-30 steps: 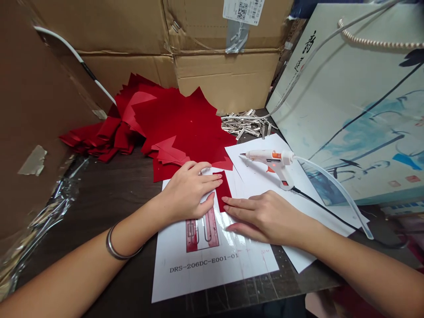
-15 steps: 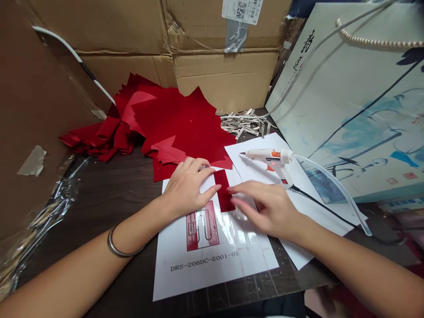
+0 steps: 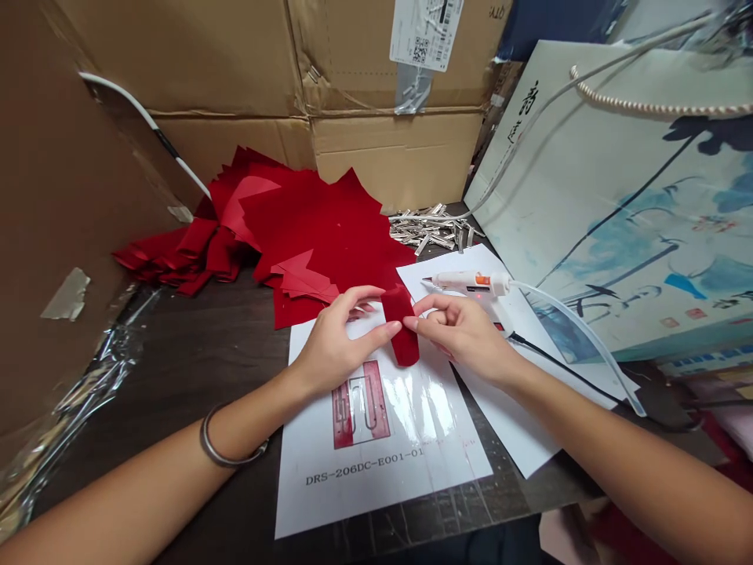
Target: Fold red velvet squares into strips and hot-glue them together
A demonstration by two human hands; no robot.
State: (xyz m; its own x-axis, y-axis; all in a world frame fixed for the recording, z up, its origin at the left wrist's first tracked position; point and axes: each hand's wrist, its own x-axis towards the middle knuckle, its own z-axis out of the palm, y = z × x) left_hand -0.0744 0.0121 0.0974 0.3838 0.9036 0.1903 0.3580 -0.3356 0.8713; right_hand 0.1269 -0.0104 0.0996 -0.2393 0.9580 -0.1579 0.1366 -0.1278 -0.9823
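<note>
And here we are at the bench point(image 3: 205, 369), with everything happening right in the middle of the frame! The left hand point(image 3: 338, 337) and the right hand point(image 3: 464, 333) come together on a red fabric strip point(image 3: 401, 333), which sits between them over the upper part of a laminated template sheet point(image 3: 376, 486). The left fingers point(image 3: 376, 333) close in from one side and the right fingers point(image 3: 423, 310) from the other, both clearly grasping the strip and pinching it. Its top curves over, while its lower end hangs free. Whether that end touches the sheet, I can't tell from here.

This looks like light, soft, pliable stuff, with a matte nap that shouldn't be too slippery. It will bend easily and won't hold a crease on its own, so the fingertips along its edges are the place to hold it.

The template's printed code reads clearly: DRS-206DC-E001-01, just beneath a red-and-white outline drawing point(image 3: 361, 404). Off to the right, a white hot glue gun point(image 3: 464, 282) with an orange switch lies on loose white paper point(image 3: 518, 408), no brand readable. Up top are a heap of red cut sheets point(image 3: 318, 227) and a pile of metal alligator clips point(image 3: 432, 227). A QR-code label point(image 3: 427, 31) sits on the cardboard box point(image 3: 400, 157), its small print beyond reading.
</note>
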